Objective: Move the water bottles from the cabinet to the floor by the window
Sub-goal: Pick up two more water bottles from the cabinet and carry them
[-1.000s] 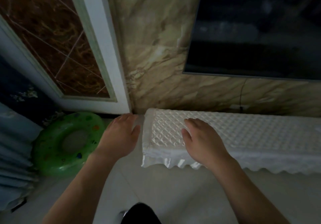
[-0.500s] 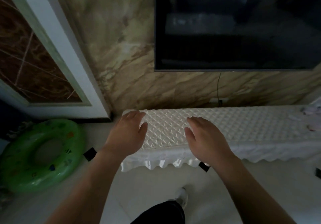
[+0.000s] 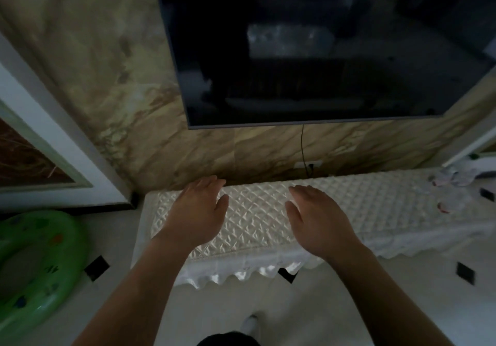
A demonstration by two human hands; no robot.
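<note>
A low cabinet under a white quilted cover runs along the marble wall. At its far right end lie several clear water bottles with red caps, blurred in the dim light. My left hand hovers over the cabinet's left part, palm down, fingers apart and holding nothing. My right hand hovers over the middle of the cover, also empty with spread fingers. Both hands are well left of the bottles.
A dark television hangs on the wall above the cabinet, its cable dropping to a socket. A green inflatable swim ring lies on the tiled floor at the left. A white-framed panel stands at the left.
The view has swung right along the cabinet, bringing the bottles into sight at the right end. Both hands have shifted right over the cover and stay empty.
</note>
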